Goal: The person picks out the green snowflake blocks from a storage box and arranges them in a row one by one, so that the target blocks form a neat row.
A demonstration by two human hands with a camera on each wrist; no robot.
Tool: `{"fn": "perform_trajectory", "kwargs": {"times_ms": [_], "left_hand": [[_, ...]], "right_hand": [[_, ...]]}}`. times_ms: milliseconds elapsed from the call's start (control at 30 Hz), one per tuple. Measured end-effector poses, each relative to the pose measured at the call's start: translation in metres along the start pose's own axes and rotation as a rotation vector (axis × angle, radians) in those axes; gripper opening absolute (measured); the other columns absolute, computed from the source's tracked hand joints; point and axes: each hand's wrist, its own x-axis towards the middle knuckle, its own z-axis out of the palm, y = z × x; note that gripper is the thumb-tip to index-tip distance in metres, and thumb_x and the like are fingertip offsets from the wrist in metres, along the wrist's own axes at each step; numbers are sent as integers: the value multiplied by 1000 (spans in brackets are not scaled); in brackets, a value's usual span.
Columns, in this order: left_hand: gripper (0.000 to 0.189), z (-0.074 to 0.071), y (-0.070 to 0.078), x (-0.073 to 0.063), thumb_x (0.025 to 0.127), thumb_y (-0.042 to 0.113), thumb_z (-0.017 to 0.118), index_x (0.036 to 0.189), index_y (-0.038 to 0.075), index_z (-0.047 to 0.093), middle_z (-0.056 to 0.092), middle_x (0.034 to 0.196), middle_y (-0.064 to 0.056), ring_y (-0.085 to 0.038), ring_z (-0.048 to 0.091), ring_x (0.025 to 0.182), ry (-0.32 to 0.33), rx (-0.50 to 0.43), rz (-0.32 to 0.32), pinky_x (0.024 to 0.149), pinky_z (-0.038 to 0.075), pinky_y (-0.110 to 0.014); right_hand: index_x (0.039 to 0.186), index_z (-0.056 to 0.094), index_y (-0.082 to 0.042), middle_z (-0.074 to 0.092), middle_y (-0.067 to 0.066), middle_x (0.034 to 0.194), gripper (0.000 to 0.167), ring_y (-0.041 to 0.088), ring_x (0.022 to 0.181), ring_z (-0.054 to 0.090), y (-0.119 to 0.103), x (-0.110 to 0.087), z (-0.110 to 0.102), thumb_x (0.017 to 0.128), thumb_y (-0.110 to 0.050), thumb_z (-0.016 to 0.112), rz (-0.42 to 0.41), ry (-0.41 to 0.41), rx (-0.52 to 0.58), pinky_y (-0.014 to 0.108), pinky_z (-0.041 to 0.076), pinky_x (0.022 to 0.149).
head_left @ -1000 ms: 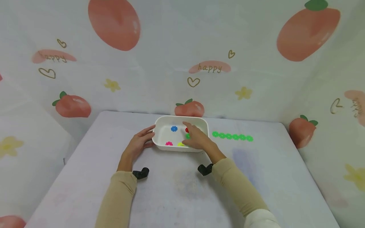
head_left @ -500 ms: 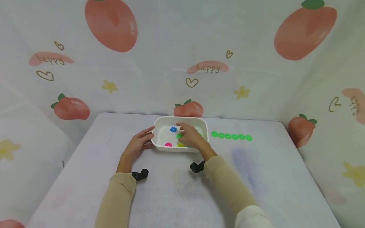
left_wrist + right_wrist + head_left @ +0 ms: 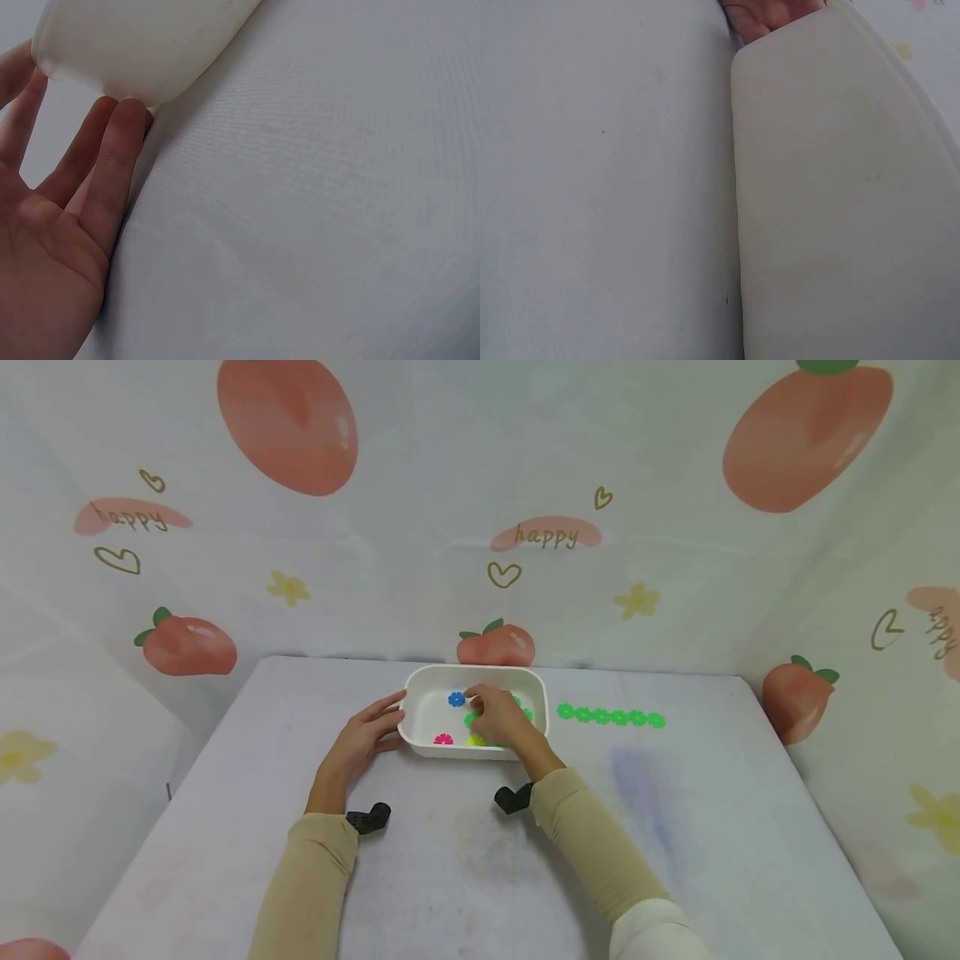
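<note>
A white rectangular tray (image 3: pixel 420 742) stands near the back of the table, holding small flower-shaped plastic pieces. My left hand (image 3: pixel 360 743) touches its left end with extended fingers; in the left wrist view, fingertips (image 3: pixel 124 112) rest against the tray's wall. Inside the tray, my right hand (image 3: pixel 504 720) points its fingers down and left, beside a blue flower piece (image 3: pixel 456 699). Whether it pinches anything is hidden. A pink piece (image 3: pixel 443 739), a yellow piece (image 3: pixel 476 740) and a green piece (image 3: pixel 470 720) show around it. The right wrist view shows mainly the tray's outer wall (image 3: pixel 840 195).
To the tray's right, several green flower pieces (image 3: pixel 602 716) lie in a row, touching or linked. A white cloth covers the table (image 3: pixel 450 877). A printed fabric wall (image 3: pixel 420 527) stands close behind. Black wrist mounts (image 3: pixel 369 818) stick out from both forearms.
My right hand has moved left inside the tray, toward the blue piece, and its fingers have drawn in slightly. The red piece is now covered. My left hand stays at the tray's end.
</note>
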Motion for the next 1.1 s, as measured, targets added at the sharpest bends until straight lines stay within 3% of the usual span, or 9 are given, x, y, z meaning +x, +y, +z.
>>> {"fn": "perform_trajectory", "kwargs": {"times_ms": [200,500,667,933,1100], "left_hand": [[59,1,0,0,101,31,65,156,24,44,45,157,-13,-7,66,112,-9,5,6,93,60,-26],[59,1,2,-1,101,31,66,155,23,45,45,156,-14,-8,66,112,-5,-4,7,93,59,-27],[59,1,3,0,102,31,64,156,23,43,45,157,-13,-8,65,113,-12,-1,1,95,59,-27],[58,2,3,-1,102,30,64,156,23,43,44,157,-14,-12,65,117,-17,-5,1,93,59,-25],[59,2,2,-2,101,31,65,156,24,43,45,157,-12,-12,65,117,-14,-3,-2,92,59,-25]], "right_hand": [[132,65,-10,67,7,119,47,23,109,57,0,-2,-1,87,-4,76,-43,-11,-40,38,54,104],[125,69,-10,66,6,114,38,22,106,56,-1,-2,-1,88,-10,78,-20,-14,-59,36,55,101],[118,71,-10,70,6,111,25,22,102,58,0,-1,-3,93,-11,73,-51,22,-61,36,56,100],[113,72,-7,73,8,111,18,23,100,64,3,-1,-13,96,-11,71,-122,130,118,36,57,95],[114,72,-12,73,6,110,19,22,101,63,2,-3,-20,96,-18,72,-93,153,199,33,57,91]]}}
